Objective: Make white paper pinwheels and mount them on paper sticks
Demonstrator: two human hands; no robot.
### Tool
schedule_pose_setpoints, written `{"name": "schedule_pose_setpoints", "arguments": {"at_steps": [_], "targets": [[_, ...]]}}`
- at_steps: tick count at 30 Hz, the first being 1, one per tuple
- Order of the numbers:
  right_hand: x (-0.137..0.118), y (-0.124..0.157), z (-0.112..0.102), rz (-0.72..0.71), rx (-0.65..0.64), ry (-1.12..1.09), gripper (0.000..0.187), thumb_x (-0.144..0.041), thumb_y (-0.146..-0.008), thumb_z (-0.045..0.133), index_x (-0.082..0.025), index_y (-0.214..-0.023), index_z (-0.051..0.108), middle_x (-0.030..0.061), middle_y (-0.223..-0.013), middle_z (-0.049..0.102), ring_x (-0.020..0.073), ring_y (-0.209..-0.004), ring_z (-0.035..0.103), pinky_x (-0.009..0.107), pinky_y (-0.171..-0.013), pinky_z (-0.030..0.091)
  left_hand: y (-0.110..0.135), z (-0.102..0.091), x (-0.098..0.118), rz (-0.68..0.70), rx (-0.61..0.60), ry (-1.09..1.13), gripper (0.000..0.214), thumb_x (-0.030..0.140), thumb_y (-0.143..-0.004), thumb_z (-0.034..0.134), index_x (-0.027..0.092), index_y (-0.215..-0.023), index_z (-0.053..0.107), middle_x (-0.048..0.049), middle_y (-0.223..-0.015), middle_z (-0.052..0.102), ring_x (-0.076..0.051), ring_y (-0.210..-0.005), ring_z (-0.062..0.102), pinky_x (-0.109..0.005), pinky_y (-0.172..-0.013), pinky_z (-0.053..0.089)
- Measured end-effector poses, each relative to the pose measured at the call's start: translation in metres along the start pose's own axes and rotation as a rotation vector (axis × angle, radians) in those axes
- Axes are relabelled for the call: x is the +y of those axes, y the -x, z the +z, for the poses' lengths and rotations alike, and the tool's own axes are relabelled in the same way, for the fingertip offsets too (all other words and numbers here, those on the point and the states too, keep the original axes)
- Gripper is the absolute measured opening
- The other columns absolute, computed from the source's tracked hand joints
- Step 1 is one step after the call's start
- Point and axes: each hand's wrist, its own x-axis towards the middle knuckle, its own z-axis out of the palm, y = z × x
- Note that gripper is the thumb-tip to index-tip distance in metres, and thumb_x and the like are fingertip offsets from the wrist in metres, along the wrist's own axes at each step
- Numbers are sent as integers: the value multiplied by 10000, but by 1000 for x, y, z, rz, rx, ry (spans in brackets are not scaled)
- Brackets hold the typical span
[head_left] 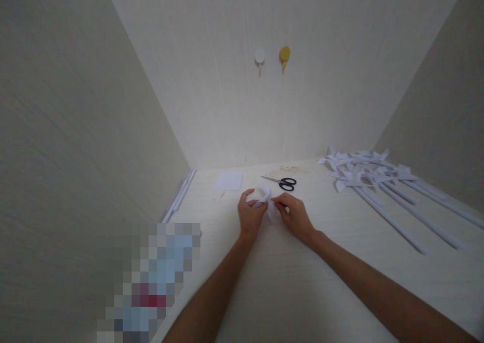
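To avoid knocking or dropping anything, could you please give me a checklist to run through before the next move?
1. White paper held: ok, in the left hand, between thumb and fingers.
2. Right hand pinching the paper: cannot tell; its fingertips are at the paper, but the detail is too small.
3. Scissors clear of both hands: ok, lying just beyond them.
4. Square sheet flat: ok, left of the scissors.
5. Work area free of tan scraps: not ok, some lie behind the scissors.
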Motion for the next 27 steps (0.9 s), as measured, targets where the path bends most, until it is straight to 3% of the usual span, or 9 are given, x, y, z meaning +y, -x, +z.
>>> {"name": "schedule_pose_setpoints", "arguments": {"at_steps": [6,13,21,27], "targets": [[1,3,1,187,-18,-60,140,-237,-774,497,-157,-691,576,19,-587,617,120,-511,555,212,-529,402,0,-1,1,14,-19,-11,511,79,-513,611,105,-1009,491,26,-525,590,-90,-453,533,-164,-429,379],[0,3,1,153,-5,278,376,-348,-836,375,-179,-506,440,4,-462,494,106,-433,407,225,-460,258,4,0,4,35,-83,-29,525,102,-504,637,104,-1010,495,35,-521,580,-95,-471,545,-162,-442,385],[-2,2,1,69,-44,175,195,-220,-804,396,-176,-619,437,0,-555,480,108,-501,414,209,-505,307,2,-1,3,9,-42,-8,530,85,-497,633,101,-1010,499,15,-556,603,-98,-497,555,-170,-467,402],[-1,2,1,155,-51,225,311,-293,-824,380,-176,-541,437,4,-498,478,107,-466,405,223,-488,270,4,-1,6,-5,-53,0,536,93,-492,643,102,-1008,501,23,-538,600,-90,-468,537,-167,-450,390]]}}
